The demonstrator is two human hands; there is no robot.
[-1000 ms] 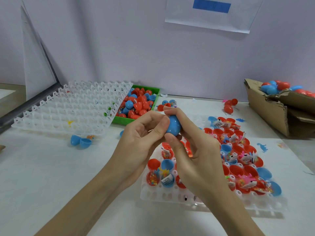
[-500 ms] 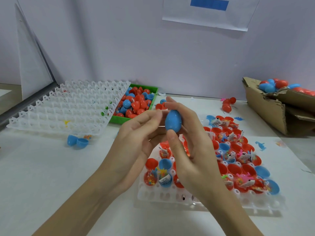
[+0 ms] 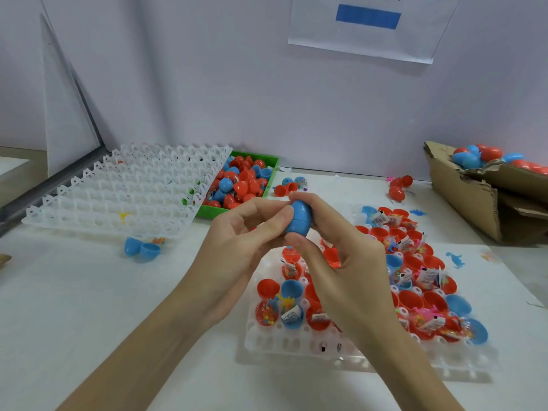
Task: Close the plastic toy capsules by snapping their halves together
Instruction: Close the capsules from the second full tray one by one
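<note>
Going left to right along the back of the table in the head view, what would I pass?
Empty white grid tray → green bin of capsule halves → loose red capsules → cardboard box.

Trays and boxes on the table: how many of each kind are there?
White grid trays: 2
Green bin: 1
Cardboard box: 1
Total: 4
</note>
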